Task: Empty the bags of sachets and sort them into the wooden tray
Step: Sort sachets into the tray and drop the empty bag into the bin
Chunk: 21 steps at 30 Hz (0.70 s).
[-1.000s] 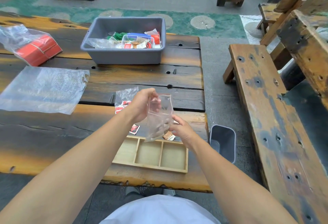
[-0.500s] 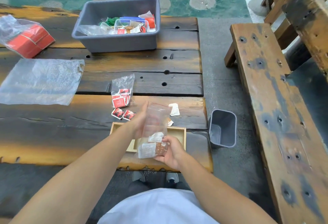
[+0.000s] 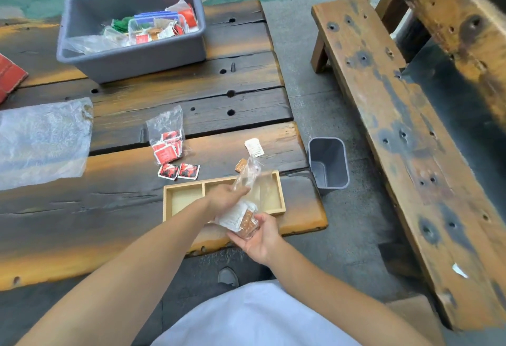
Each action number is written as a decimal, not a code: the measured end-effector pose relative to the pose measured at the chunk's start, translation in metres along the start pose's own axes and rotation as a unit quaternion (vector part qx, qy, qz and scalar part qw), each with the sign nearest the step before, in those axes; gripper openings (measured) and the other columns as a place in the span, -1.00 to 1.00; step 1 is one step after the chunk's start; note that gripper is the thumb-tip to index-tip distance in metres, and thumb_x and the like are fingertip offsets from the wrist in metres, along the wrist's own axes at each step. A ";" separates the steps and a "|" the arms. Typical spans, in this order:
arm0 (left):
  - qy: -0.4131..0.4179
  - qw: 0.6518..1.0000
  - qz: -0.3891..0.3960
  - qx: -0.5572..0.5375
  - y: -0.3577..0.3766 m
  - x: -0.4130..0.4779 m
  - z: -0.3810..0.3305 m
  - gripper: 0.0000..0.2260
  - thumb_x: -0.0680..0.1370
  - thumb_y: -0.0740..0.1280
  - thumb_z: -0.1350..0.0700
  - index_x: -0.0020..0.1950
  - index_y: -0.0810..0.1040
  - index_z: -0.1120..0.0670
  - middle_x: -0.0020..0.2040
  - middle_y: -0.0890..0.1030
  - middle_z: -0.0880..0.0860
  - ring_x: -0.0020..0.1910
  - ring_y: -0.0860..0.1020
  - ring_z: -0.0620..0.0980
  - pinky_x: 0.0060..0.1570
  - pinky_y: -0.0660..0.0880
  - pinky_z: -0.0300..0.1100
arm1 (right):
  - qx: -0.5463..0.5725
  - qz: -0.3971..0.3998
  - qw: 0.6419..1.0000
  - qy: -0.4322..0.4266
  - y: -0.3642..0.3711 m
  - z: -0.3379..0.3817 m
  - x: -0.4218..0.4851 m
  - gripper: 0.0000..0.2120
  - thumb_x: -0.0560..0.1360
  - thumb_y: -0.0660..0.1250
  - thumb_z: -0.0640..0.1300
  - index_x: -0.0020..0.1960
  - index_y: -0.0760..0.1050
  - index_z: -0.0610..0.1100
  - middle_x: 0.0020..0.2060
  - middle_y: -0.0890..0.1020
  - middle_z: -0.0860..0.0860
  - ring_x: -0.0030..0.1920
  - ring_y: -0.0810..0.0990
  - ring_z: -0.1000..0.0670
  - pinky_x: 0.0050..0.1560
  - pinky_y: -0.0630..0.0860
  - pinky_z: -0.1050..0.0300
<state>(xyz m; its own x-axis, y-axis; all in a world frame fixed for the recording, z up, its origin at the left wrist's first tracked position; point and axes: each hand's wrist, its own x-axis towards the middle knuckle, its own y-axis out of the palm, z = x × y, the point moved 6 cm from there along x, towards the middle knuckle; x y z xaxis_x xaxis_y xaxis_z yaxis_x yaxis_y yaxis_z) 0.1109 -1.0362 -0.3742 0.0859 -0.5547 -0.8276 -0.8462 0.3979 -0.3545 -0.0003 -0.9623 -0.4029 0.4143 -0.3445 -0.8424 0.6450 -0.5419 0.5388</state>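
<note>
head view: only one camera here, so everything below comes from it.
left hand (image 3: 226,195): I've got it pinching the upper part of a clear bag (image 3: 247,181), fingers closed on the plastic, hanging over the middle of the wooden tray (image 3: 169,203).
right hand (image 3: 258,236): palm up under the bag's lower end, fingers curled round the plastic and the sachets bunched in it. Closed on the bag, near the table's front edge.
clear bag: stretched at a slant between my two hands, top end up over the tray, bottom end down at the right hand.
sachets in the bag (image 3: 243,218): a white one and some brownish ones, all slumped at the bottom end. Can't give you a count.
wooden tray: sits on the table (image 3: 82,214) close to the front right corner. The left compartment looks bare; my hands and the bag cover most of the rest, so no idea what's in there.
loose sachets: a white sachet (image 3: 254,147) and a brown sachet (image 3: 241,165) lie on the table just behind the tray.
red bag (image 3: 167,137): second small clear bag with red sachets, lying behind the tray to the left, with two red sachets (image 3: 179,171) out on the wood just in front of it.
grey bin (image 3: 131,30): far side of the table, mixed packets inside.
flat plastic (image 3: 41,140): big empty-looking bag spread out on the left.
small grey bucket (image 3: 328,163): on the ground by the table's right corner.
</note>
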 end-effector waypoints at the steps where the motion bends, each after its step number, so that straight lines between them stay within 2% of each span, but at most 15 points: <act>1: 0.010 1.000 -0.002 0.027 -0.001 0.003 0.002 -0.45 0.52 0.30 -0.28 0.25 0.56 0.15 0.04 0.68 0.12 -0.04 0.67 0.09 -0.04 0.63 -0.03 | -0.008 0.001 1.000 -0.003 0.001 -0.007 0.000 -0.65 0.63 0.06 -0.08 0.16 0.51 -0.29 0.07 0.63 -0.30 0.05 0.60 -0.25 0.13 0.52 -0.22; 4: 0.014 0.996 0.014 0.088 -0.005 0.002 -0.003 -0.53 0.56 0.31 -0.20 0.25 0.48 0.16 0.05 0.66 0.13 -0.07 0.68 0.08 -0.08 0.62 -0.08 | -0.029 -0.002 1.000 -0.003 0.005 -0.025 0.003 -0.54 0.64 0.10 0.05 0.29 0.49 -0.28 0.07 0.64 -0.31 0.02 0.65 -0.26 -0.02 0.63 -0.14; 7: -0.001 0.991 0.047 0.126 -0.008 -0.001 -0.013 -0.58 0.58 0.30 -0.19 0.16 0.46 0.15 -0.06 0.62 0.10 -0.18 0.64 0.04 -0.19 0.56 -0.11 | -0.004 0.003 1.000 -0.010 0.010 -0.034 0.000 -0.49 0.63 0.12 0.11 0.28 0.49 -0.31 -0.03 0.68 -0.31 -0.09 0.70 -0.26 -0.15 0.67 -0.09; 9: -0.011 0.987 0.057 0.151 -0.010 0.000 -0.020 -0.64 0.59 0.28 -0.19 0.01 0.47 0.13 -0.16 0.59 0.07 -0.25 0.59 0.01 -0.23 0.51 -0.16 | 0.019 0.007 1.000 -0.023 0.016 -0.034 -0.005 -0.47 0.63 0.13 0.13 0.25 0.51 -0.31 -0.05 0.69 -0.29 -0.14 0.72 -0.26 -0.17 0.67 -0.08; 10: -0.016 0.985 0.063 0.159 -0.010 -0.001 -0.024 -0.64 0.59 0.28 -0.19 0.00 0.47 0.12 -0.16 0.60 0.08 -0.25 0.59 0.03 -0.21 0.51 -0.16 | 0.027 0.003 0.999 -0.030 0.018 -0.033 -0.007 -0.47 0.63 0.13 0.15 0.24 0.51 -0.30 -0.05 0.69 -0.29 -0.13 0.72 -0.26 -0.17 0.67 -0.08; 12: -0.021 0.982 0.073 0.174 -0.008 -0.001 -0.033 -0.64 0.59 0.26 -0.18 0.09 0.47 0.11 -0.17 0.59 0.08 -0.23 0.56 0.03 -0.21 0.47 -0.17 | 0.048 -0.005 0.998 -0.040 0.020 -0.032 -0.009 -0.45 0.63 0.11 0.17 0.25 0.50 -0.30 -0.07 0.71 -0.29 -0.08 0.71 -0.26 -0.19 0.67 -0.07; 15: -0.027 0.969 0.080 0.233 -0.004 -0.003 -0.046 -0.70 0.64 0.19 -0.12 0.15 0.42 0.10 -0.22 0.48 0.04 -0.23 0.46 -0.03 -0.38 0.28 -0.25 | 0.089 -0.006 0.995 -0.049 0.024 -0.029 -0.009 -0.42 0.64 0.07 0.19 0.32 0.41 -0.29 -0.07 0.71 -0.31 -0.08 0.71 -0.27 -0.25 0.67 -0.06; 17: -0.026 0.954 0.070 0.290 -0.003 -0.004 -0.053 -0.70 0.65 0.15 -0.11 0.09 0.42 0.13 -0.24 0.48 0.09 -0.35 0.39 -0.03 -0.44 0.17 -0.27 | 0.108 -0.004 0.993 -0.055 0.028 -0.028 -0.011 -0.44 0.66 0.04 0.16 0.34 0.37 -0.30 -0.05 0.70 -0.33 -0.07 0.69 -0.28 -0.29 0.66 -0.06; 19: -0.005 0.937 0.045 0.347 -0.005 0.001 -0.060 -0.65 0.63 0.15 -0.12 0.01 0.44 0.18 -0.32 0.45 0.14 -0.50 0.27 -0.02 -0.46 0.16 -0.26 | 0.121 0.003 0.991 -0.057 0.033 -0.026 -0.012 -0.48 0.67 -0.01 0.12 0.33 0.34 -0.30 -0.01 0.68 -0.34 -0.04 0.67 -0.29 -0.29 0.66 -0.06; 21: 0.009 0.928 0.030 0.372 -0.005 0.003 -0.067 -0.66 0.64 0.14 -0.10 -0.08 0.44 0.17 -0.39 0.38 0.10 -0.53 0.25 -0.02 -0.46 0.18 -0.25 | 0.127 0.012 0.990 -0.053 0.038 -0.027 -0.014 -0.48 0.68 -0.04 0.11 0.31 0.37 -0.32 -0.01 0.68 -0.34 -0.05 0.67 -0.29 -0.28 0.67 -0.06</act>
<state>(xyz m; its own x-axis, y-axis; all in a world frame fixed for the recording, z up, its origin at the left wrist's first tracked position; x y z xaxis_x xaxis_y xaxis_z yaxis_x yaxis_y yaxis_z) 0.0807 -1.0888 -0.3462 0.0367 -0.5250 -0.8503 -0.2518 0.8186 -0.5163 0.0357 -0.9579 -0.3708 0.3486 -0.4308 -0.8324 0.4486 -0.7031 0.5517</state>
